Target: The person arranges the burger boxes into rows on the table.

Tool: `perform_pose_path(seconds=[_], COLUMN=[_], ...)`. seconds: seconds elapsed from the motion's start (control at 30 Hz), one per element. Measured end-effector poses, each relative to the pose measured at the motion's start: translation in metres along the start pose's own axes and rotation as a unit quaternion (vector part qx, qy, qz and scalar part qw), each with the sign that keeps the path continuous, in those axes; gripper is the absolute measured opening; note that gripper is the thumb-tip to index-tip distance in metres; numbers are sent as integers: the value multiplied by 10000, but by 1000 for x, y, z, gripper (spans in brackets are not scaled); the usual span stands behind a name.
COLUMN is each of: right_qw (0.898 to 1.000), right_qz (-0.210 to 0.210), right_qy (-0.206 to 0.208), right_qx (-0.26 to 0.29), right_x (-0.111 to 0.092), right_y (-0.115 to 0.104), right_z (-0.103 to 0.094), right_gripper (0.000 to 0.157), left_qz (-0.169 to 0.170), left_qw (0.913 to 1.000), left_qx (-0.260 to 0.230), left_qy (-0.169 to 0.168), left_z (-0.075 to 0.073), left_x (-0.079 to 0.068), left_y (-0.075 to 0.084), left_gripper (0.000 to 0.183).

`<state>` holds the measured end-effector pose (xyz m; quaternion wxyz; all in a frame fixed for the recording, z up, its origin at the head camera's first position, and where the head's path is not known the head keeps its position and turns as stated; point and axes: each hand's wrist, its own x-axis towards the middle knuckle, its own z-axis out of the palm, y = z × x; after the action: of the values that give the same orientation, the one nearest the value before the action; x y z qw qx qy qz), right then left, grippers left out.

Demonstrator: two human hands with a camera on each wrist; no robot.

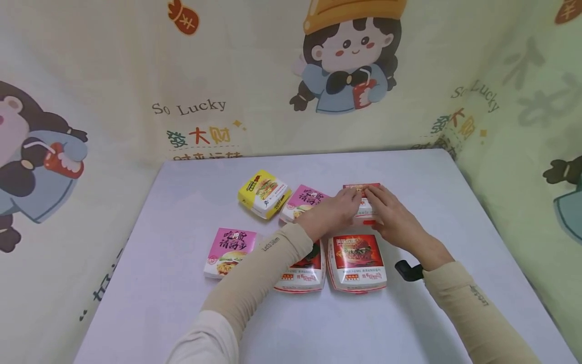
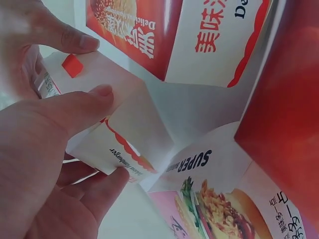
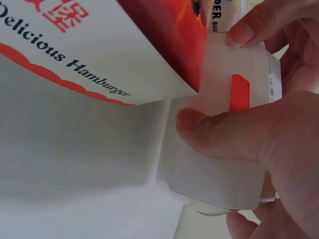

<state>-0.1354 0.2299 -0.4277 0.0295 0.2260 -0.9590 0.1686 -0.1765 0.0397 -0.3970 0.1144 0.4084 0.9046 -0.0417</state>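
Note:
At the back right of the group, both hands grip one small white-and-red hamburger box [image 1: 365, 208] from its two sides. My left hand [image 1: 336, 210] has its thumb on the white front panel and its fingers curled round the side, as the left wrist view shows. From the other side my right hand [image 1: 400, 222] does the same, its thumb pressed flat on the front panel [image 3: 214, 172] below a red tab [image 3: 239, 92]. Just in front lie two larger red hamburger boxes, the right one [image 1: 357, 260] fully in sight and the left one [image 1: 303, 275] partly under the left forearm.
A pink burger box [image 1: 303, 198] sits left of the held box, beside a yellow-and-white burger box [image 1: 264, 194]. Another pink box [image 1: 233, 247] is at the front left. All are on a white table [image 1: 182, 202] with printed cloth [image 1: 254, 76] behind it.

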Motion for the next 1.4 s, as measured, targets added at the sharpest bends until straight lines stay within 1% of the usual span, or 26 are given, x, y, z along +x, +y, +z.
perform_pose_path(seconds=[0.1,0.17,0.37,0.57,0.63,0.77,1.03,1.17,1.27,1.33,1.4], right_qw=[9998,9995,9989,9983,9980,9973,9948,9941,9926,9907,9884], right_qz=[114,170,154,203,200,188,154,83,86,158,255], right_qy=[-169,-256,-406,-498,-530,-607,-733,-725,-766,-847,-961], right_qx=[-1,-15,157,230,276,365,690,807,939,1050,1149], right_x=[0,0,0,-1,-1,1,7,10,11,12,12], right_y=[1,1,-1,-2,-3,-5,-8,-9,-10,-11,-11], right_z=[2,1,-1,0,0,0,0,2,4,4,5], right_gripper=[88,88,86,84,84,82,77,76,76,76,75], left_qz=[-65,-64,-139,-178,-232,-303,-389,-459,-584,-593,-594], left_qw=[9996,9994,9986,9967,9951,9938,9921,9897,9858,9860,9880], left_qx=[-247,-340,-497,-767,-933,-1042,-1157,-1320,-1536,-1503,-1339], left_qy=[-103,-99,-137,-196,-224,-253,-305,-310,-359,-409,-490], left_z=[1,1,2,4,4,5,4,3,2,2,2], left_x=[2,2,3,6,6,6,1,-5,-9,-11,-12], left_y=[1,1,1,0,0,-2,-7,-11,-14,-15,-16], left_gripper=[75,75,79,80,80,81,80,81,81,78,72])
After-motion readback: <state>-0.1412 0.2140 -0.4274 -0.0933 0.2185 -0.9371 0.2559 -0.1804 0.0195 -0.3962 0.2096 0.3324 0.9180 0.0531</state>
